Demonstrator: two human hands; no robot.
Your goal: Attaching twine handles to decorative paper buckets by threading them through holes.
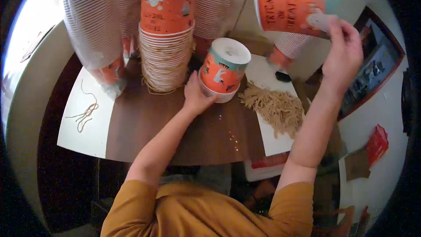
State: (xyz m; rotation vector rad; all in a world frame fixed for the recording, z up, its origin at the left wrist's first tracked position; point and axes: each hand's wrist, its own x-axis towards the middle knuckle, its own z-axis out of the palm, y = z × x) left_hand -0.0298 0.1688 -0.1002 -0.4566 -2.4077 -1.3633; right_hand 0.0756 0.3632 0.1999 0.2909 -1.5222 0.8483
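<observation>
Orange bucket (291, 2) in pinching right grip (344, 46)

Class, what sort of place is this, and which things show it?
Probably a small handcraft workspace: a plastic-wrapped stack of paper buckets, a pile of tan cords and a short bucket stack share one table.

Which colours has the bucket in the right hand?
The bucket is mainly orange, with some teal; best seen in the head view.
</observation>
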